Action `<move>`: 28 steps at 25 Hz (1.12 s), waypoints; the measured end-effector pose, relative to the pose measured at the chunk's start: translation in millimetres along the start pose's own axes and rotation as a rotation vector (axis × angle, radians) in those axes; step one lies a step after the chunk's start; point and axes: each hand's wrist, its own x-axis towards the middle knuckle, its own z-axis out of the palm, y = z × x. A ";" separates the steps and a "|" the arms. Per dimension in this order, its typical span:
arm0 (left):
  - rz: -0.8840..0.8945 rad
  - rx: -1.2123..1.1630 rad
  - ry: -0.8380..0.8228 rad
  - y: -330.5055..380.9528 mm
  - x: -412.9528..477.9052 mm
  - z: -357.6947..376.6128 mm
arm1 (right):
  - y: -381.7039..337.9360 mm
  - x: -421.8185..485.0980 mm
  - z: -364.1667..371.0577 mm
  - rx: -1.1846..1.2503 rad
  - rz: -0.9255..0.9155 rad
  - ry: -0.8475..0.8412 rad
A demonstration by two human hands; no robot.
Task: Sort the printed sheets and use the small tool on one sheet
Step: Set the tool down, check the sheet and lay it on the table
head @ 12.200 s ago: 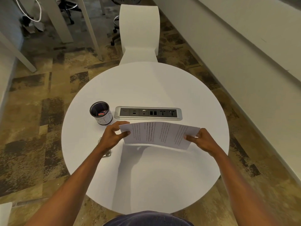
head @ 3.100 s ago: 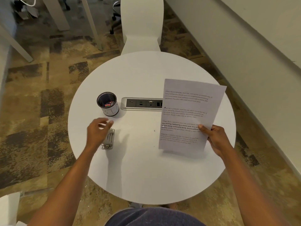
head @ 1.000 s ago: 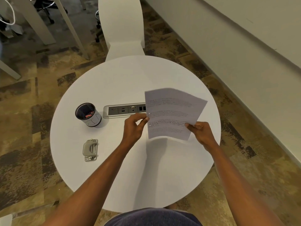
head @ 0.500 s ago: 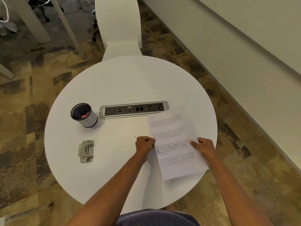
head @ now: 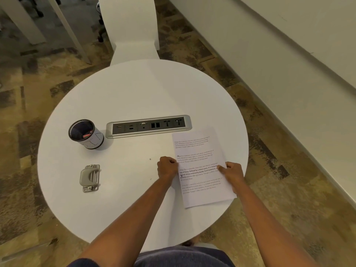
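From the head view, the printed white paper sheets [head: 200,166] lay flat near the right edge of the round white tabletop [head: 134,97], their near corner just overhanging the rim. How many sheets made up the pile could not be told; only the top page with its four blocks of black text showed. The left hand [head: 167,168] rested on the left edge of the pile with its fingers curled in, its grip pressed together in a loose fist against the paper. The right hand [head: 232,171] sat at the right edge the same way, fingers curled and the thumb laid on the page. Neither seemed to lift the paper; both appeared to be squaring it against the tabletop.

As a judgement, the sorting looked close to done, the pages gathered in one neat pile. The tool step was not yet begun: the small grey metal punch-like tool [head: 90,177] lay untouched near the left edge, well apart from both hands.

The tabletop was smooth and matt, with a brushed silver power-socket strip [head: 148,125] set across its middle. A white cylindrical cup with a dark inside [head: 84,134] stood just left of that strip. The paper looked thin and limp, the tool hard and hinged.
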 end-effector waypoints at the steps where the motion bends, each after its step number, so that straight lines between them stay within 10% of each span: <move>1: 0.001 0.015 0.007 1.8 0.3 1.7 | -2.7 1.7 -0.9 -0.003 -0.003 0.000; 14: 0.161 0.208 -0.010 12.8 3.6 3.8 | -11.9 12.6 -8.9 -0.141 -0.013 0.063; 20: 0.328 0.264 0.232 -38.7 -3.8 -44.1 | -32.7 -1.1 0.4 -0.541 -0.328 0.372; 28: 0.322 0.303 0.249 -90.4 -8.7 -87.3 | -73.1 -20.9 128.4 -0.513 -0.643 -0.223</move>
